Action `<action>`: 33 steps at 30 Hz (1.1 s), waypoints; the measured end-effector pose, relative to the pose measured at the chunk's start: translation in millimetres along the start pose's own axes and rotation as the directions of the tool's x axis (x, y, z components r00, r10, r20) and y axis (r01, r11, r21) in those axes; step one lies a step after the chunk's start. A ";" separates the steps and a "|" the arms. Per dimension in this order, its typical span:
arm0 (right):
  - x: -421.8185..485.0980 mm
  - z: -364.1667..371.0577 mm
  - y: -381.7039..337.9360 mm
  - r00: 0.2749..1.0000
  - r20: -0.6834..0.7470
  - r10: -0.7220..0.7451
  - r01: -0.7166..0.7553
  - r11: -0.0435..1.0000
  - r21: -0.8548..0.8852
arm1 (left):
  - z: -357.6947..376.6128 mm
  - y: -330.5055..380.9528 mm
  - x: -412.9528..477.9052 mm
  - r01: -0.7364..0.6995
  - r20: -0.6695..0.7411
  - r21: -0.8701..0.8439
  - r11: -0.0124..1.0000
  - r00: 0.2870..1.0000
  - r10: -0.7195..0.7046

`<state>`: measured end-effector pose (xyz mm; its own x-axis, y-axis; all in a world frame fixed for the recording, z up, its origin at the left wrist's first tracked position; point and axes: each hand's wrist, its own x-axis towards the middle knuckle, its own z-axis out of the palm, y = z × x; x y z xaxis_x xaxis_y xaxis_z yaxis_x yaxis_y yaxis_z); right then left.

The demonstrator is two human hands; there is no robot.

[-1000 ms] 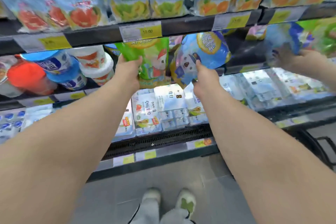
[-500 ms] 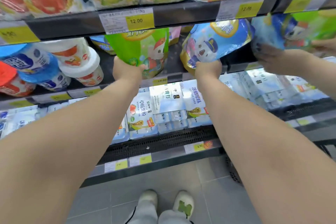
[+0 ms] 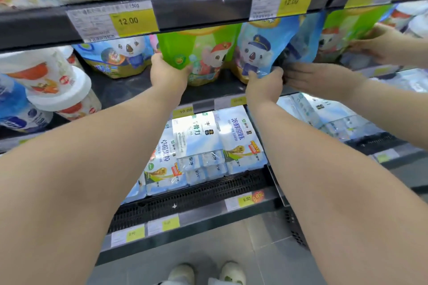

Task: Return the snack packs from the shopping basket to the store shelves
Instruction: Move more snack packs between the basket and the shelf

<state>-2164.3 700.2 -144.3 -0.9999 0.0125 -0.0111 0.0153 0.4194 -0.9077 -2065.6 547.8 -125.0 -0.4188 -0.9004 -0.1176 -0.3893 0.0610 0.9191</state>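
My left hand (image 3: 168, 73) grips the lower left corner of a green snack pack (image 3: 203, 53) with a cartoon bear, standing on the dark middle shelf (image 3: 139, 90). My right hand (image 3: 264, 83) pinches the bottom edge of a blue snack pack (image 3: 259, 48) with a capped bear, upright just right of the green one. Both packs sit under the upper shelf rail. The shopping basket is out of view.
Another person's hands (image 3: 322, 81) (image 3: 384, 44) handle packs right beside mine, one touching my right hand's pack area. Another blue pack (image 3: 115, 58) stands at left, beside yoghurt tubs (image 3: 58, 90). Milk multipacks (image 3: 208, 143) fill the shelf below. Price tags (image 3: 129, 21) line the rail.
Both packs have moved deeper onto the middle shelf and stand more upright. The view has come closer to the shelf. The other person's hand has shifted left next to my right hand.
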 end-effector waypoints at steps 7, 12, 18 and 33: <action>-84.5 -77.3 -17.0 0.975 0.198 0.098 -0.098 0.995 -0.011 | -40.7 16.3 -83.6 0.107 0.101 0.084 0.991 0.988 -0.115; -161.0 -157.2 -24.1 0.948 0.301 0.100 -0.086 0.994 -0.062 | -70.1 31.1 -176.6 -0.041 0.415 0.105 0.994 0.910 -0.006; -214.0 -255.1 7.3 0.963 0.248 0.104 -0.076 0.990 -0.121 | -74.3 36.6 -262.7 -0.168 0.644 0.121 0.978 0.763 0.051; -255.3 -588.0 146.8 0.990 -0.047 0.135 -0.142 0.971 -0.193 | 57.2 40.3 -561.6 -0.237 0.748 0.145 0.961 0.662 0.050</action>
<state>-1902.8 1292.3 -28.1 -0.9872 0.1115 -0.1142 0.1580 0.5809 -0.7985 -1893.1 1080.5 -43.4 -0.9102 -0.2712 -0.3129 -0.3939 0.3342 0.8562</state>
